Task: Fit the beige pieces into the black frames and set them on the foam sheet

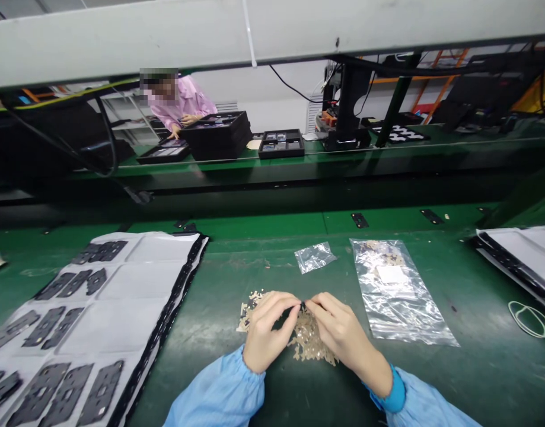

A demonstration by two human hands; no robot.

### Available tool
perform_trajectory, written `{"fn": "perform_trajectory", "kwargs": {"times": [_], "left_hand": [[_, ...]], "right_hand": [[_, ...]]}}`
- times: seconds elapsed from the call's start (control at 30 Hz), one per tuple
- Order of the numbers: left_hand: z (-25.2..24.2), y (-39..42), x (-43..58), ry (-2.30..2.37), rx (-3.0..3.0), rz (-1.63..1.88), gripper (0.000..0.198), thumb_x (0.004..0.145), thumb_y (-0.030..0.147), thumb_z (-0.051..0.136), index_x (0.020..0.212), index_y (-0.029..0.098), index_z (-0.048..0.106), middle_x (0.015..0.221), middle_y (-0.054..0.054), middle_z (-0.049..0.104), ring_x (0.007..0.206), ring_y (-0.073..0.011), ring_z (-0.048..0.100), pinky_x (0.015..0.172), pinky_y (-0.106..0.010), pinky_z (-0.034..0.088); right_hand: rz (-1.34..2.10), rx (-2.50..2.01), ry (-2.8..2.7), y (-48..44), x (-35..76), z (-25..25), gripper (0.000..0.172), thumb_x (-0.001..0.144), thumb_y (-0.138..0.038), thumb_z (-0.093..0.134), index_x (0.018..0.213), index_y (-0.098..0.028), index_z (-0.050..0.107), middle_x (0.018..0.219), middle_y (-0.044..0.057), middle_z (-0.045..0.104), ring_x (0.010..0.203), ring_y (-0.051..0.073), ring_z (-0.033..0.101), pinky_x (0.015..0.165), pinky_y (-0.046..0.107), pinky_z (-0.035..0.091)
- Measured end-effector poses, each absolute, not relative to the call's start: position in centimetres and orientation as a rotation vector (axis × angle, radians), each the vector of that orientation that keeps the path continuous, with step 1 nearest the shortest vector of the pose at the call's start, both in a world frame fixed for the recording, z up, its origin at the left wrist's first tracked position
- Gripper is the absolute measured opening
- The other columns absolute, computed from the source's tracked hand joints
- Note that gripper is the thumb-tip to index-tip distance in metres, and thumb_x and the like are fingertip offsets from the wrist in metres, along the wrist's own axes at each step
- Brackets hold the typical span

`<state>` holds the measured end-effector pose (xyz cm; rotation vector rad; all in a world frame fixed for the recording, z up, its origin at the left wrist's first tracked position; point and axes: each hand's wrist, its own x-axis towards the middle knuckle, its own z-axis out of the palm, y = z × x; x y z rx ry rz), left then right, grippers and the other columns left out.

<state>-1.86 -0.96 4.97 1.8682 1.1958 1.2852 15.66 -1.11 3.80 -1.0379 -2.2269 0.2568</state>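
Note:
Fingertips of both hands meet over a pile of small beige flat pieces (314, 344) on the green bench. Between them is a tiny dark part (303, 306), mostly covered by the fingers. My left hand (270, 326) pinches it from the left, thumb and forefinger closed. From the other side my right hand (343, 329) grips it, its fingers bunched together. More beige pieces (245, 317) lie beyond the left hand. What exactly the dark part is cannot be made out.
At left, a white tray (134, 284) carries several black plates (101, 391). A clear bag (401, 296) with beige pieces lies right, beside a small clear bag (315, 257). A rubber band (528, 319) sits far right. Across the bench, a person in pink (194, 98) handles black trays (219, 136).

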Motion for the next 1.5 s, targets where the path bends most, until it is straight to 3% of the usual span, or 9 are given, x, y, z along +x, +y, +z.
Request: {"fn": "perform_trajectory", "kwargs": {"times": [0.23,0.43,0.57,0.7,1.07,1.33,1.5], "left_hand": [[3.9,-1.1,-2.2,1.139,2.18,1.167,0.027,0.082,0.012,0.056,0.104,0.024,0.067,0.095,-0.008,0.07,0.086,-0.0223,0.061,0.081,-0.036,0.042],[4.1,-1.2,-1.8,1.14,1.869,1.259,0.03,0.083,0.018,0.058,0.112,0.024,0.064,0.101,-0.009,0.065,0.091,-0.0222,0.059,0.082,-0.036,0.045],[4.7,-0.8,-1.7,1.05,1.452,1.276,0.016,0.086,0.024,0.053,0.093,0.017,0.066,0.094,-0.009,0.059,0.088,-0.0195,0.059,0.077,-0.031,0.047],[4.8,-0.5,-1.7,0.981,1.425,1.254,0.01,0.083,0.023,0.059,0.077,0.015,0.063,0.085,-0.007,0.055,0.084,-0.018,0.055,0.074,-0.029,0.044],[4.4,0.0,-1.8,0.998,1.455,1.114,0.022,0.084,0.032,0.056,0.071,0.014,0.057,0.08,-0.006,0.053,0.075,-0.0158,0.052,0.069,-0.027,0.041],[4.7,-0.7,-1.3,1.221,1.655,1.252,0.016,0.077,0.019,0.063,0.063,0.016,0.054,0.077,-0.003,0.054,0.075,-0.0148,0.053,0.07,-0.027,0.04],[4.1,0.0,-1.1,1.371,1.426,1.396,0.02,0.076,0.029,0.064,0.064,0.016,0.056,0.075,-0.002,0.054,0.075,-0.0142,0.053,0.071,-0.027,0.041]], "right_hand": [[0.16,-1.09,-2.298,-1.5,15.4,3.5,0.029,0.087,-0.005,0.036,0.102,-0.012,0.06,0.08,0.009,0.056,0.075,0.021,0.054,0.061,0.031,0.049],[0.465,-1.077,-1.977,-1.2,15.1,4.2,0.026,0.091,-0.012,0.039,0.097,-0.018,0.064,0.078,0.006,0.057,0.07,0.016,0.056,0.064,0.028,0.048],[0.605,-1.065,-1.883,-1.0,15.1,4.7,0.023,0.092,-0.016,0.043,0.094,-0.019,0.066,0.078,0.005,0.058,0.069,0.015,0.056,0.062,0.027,0.047],[0.621,-1.02,-1.916,-1.1,15.3,4.6,0.024,0.092,-0.015,0.042,0.097,-0.02,0.065,0.078,0.006,0.058,0.069,0.016,0.056,0.063,0.027,0.046],[0.564,-0.901,-2.056,-0.9,15.7,3.2,0.028,0.089,-0.007,0.041,0.103,-0.021,0.061,0.08,0.006,0.056,0.071,0.017,0.055,0.062,0.028,0.045],[0.507,-0.88,-2.072,-0.6,15.6,3.0,0.028,0.089,-0.006,0.043,0.107,-0.021,0.059,0.085,0.007,0.057,0.074,0.016,0.057,0.065,0.027,0.048],[0.361,-0.872,-2.087,-0.9,15.9,2.5,0.031,0.088,-0.004,0.044,0.113,-0.019,0.056,0.091,0.008,0.058,0.079,0.016,0.059,0.07,0.027,0.049]]}}
